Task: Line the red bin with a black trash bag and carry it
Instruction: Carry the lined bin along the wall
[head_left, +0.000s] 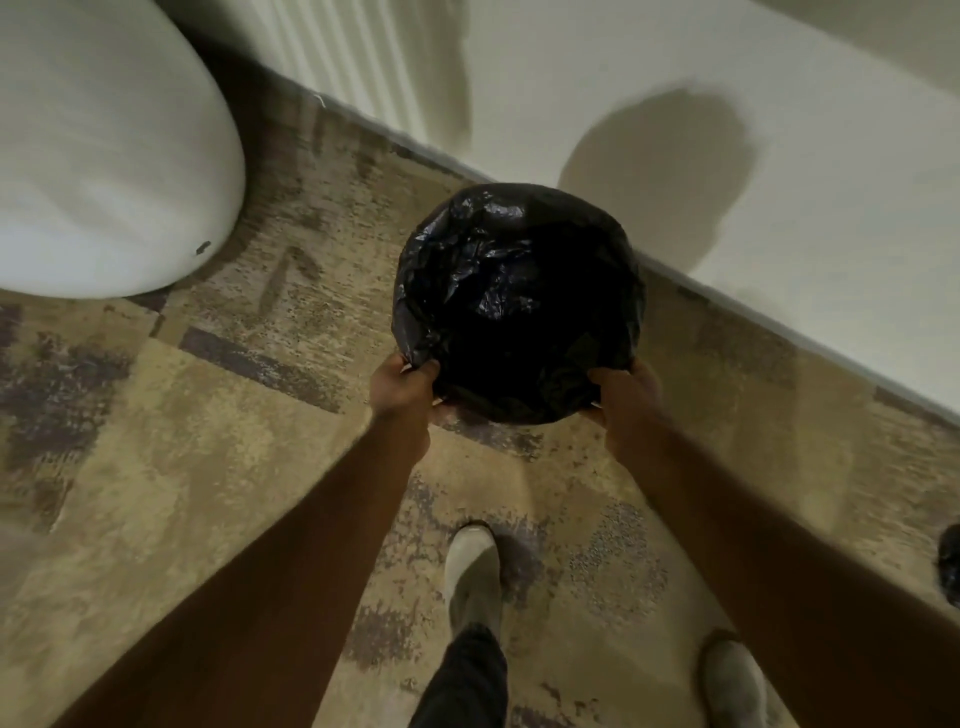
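The left hand (408, 387) and right hand (626, 389) each grip the near rim of the bin (519, 410), held above the floor (208, 467). The black bag (519, 291) hides it completely. It looks light, but the plastic is probably slippery, so 2 hands on the rim seem safest.

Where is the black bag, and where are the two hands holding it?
black trash bag (514, 270): head view, crinkled plastic near its top.
left hand (402, 387): head view, back of the hand at the bag's near-left edge.
right hand (626, 387): head view, back of the hand at the near-right edge.
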